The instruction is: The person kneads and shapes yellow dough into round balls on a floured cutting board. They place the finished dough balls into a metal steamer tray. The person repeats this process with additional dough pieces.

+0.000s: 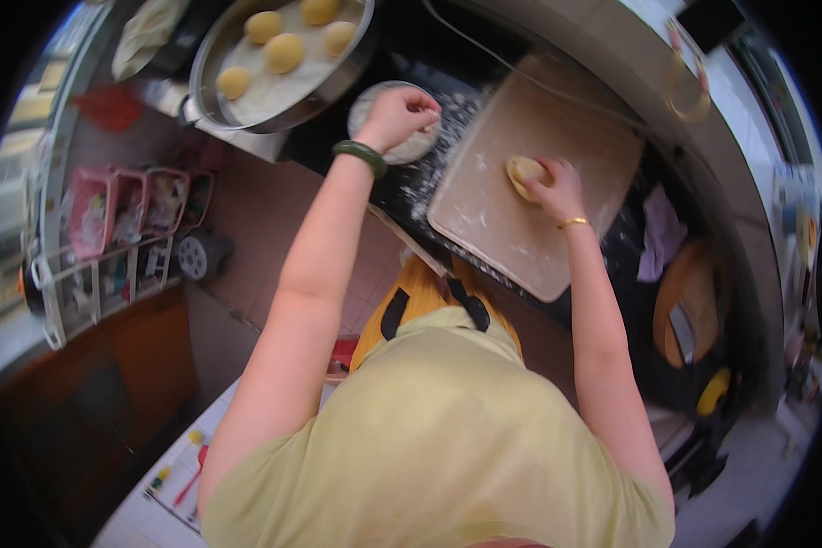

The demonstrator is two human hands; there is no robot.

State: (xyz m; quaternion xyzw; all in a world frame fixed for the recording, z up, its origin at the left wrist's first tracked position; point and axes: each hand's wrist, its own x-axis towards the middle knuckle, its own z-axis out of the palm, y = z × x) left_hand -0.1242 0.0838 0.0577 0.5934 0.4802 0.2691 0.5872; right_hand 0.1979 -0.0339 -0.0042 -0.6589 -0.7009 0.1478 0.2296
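Note:
Over a bowl of white flour (pixel 411 145) is my left hand (pixel 404 116), its fingertips drawn together with a little flour at them; whether they pinch more is hidden. My right hand (pixel 555 186) grips a piece of pale yellow dough (pixel 522 179) on the floured cutting board (pixel 483 188). Several round yellow dough balls (pixel 283 53) sit apart on a white liner (pixel 264 96) in a large metal pan (pixel 288 116), beyond the bowl at the upper left.
Scattered flour (pixel 421 185) marks the black countertop between bowl and board. A cable (pixel 479 46) crosses the board's far corner. Right of the board lie a purple cloth (pixel 659 233) and a round wooden board (pixel 671 301) with a cleaver (pixel 683 332). Pink baskets (pixel 92 212) stand at left.

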